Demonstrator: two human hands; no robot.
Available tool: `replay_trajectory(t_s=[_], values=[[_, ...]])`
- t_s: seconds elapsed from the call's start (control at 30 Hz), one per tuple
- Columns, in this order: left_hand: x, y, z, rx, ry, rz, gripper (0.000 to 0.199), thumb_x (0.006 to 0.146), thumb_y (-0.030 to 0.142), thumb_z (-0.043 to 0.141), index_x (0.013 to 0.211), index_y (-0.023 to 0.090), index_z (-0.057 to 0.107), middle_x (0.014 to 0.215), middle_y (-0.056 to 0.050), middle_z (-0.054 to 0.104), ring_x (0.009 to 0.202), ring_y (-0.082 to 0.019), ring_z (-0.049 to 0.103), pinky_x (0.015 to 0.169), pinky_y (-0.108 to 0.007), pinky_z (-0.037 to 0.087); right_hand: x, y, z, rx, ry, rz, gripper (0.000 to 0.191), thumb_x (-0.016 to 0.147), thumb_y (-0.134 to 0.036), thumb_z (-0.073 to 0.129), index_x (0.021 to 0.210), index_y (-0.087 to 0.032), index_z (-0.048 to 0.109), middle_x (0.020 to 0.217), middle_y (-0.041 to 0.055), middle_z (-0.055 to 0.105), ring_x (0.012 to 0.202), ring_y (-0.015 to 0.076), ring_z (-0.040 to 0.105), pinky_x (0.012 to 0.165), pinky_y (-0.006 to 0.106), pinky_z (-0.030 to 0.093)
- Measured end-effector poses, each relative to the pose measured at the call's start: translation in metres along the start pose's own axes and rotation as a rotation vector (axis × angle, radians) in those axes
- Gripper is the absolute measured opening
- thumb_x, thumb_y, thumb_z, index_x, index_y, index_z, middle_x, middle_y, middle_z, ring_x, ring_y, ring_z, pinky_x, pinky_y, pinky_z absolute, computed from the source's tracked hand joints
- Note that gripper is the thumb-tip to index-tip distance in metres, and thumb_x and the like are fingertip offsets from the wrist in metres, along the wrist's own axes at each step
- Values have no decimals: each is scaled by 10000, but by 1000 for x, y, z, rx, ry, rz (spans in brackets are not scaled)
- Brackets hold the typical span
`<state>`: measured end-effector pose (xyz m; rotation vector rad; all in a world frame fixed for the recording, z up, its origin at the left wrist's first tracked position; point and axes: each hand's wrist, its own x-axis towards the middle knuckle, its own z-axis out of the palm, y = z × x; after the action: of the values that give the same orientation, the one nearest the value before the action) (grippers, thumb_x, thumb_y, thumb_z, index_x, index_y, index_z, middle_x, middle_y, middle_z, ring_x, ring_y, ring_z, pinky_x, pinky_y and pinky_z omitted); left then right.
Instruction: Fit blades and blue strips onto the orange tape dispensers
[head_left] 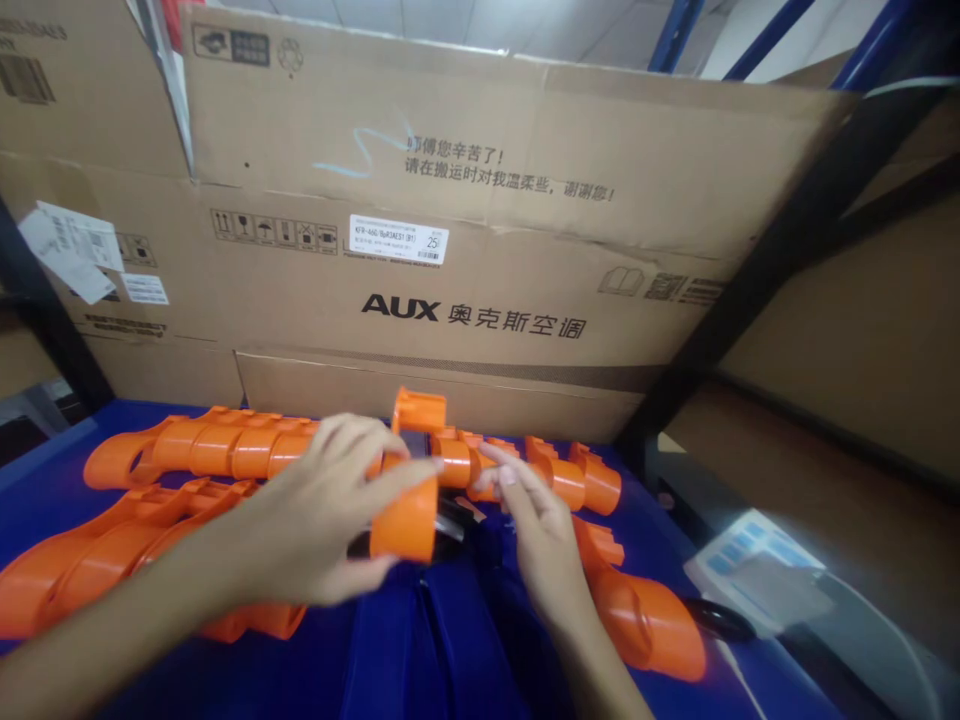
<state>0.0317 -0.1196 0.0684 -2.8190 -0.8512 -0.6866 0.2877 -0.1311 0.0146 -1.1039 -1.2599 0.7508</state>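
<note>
My left hand [349, 510] is closed around an orange plastic ring-shaped part [405, 515], thumb below and fingers over the top. A flared orange piece [420, 411] stands up just above the fingers; whether it belongs to the held part I cannot tell. To the right, my right hand [536, 520] is raised apart from the held part, its fingers bent and thumb pressed near the index finger. What it pinches, if anything, is too small to make out. Behind both hands runs a row of similar orange parts [251, 453], partly hidden by them.
Orange parts [97, 555] lie front left, and another orange part [656, 625] lies right beside a black rounded object [721, 619]. A blue-covered table [315, 680] lies beneath. Large cardboard panels [480, 270] stand behind. A dark metal post [750, 290] and a white-blue box [765, 570] are right.
</note>
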Motion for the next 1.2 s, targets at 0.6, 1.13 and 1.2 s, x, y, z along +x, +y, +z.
replay_trajectory(t_s=[0.6, 1.13, 1.2], values=[[-1, 63, 75, -1506, 191, -723, 445, 978, 497, 549, 1338, 256, 657, 1284, -121, 691, 1024, -264, 671, 938, -410, 529, -7, 1, 8, 154, -201, 175, 478, 901, -581, 644, 616, -199, 617, 477, -13, 564, 433, 111, 358, 438, 246, 289], [-13, 50, 82, -1789, 532, -776, 435, 837, 585, 683, 901, 157, 726, 640, -59, 670, 529, -140, 560, 515, -221, 368, 18, 16, -44, -832, -557, -314, 60, 872, -243, 732, 835, -281, 760, 990, 67, 612, 966, 279, 538, 861, 448, 447], [-11, 53, 83, -1800, 514, -789, 423, 827, 577, 702, 857, 156, 716, 637, -50, 659, 529, -133, 558, 517, -215, 377, 16, 17, -40, -835, -580, -306, 82, 869, -211, 728, 837, -281, 757, 990, 58, 596, 967, 267, 536, 864, 434, 439]])
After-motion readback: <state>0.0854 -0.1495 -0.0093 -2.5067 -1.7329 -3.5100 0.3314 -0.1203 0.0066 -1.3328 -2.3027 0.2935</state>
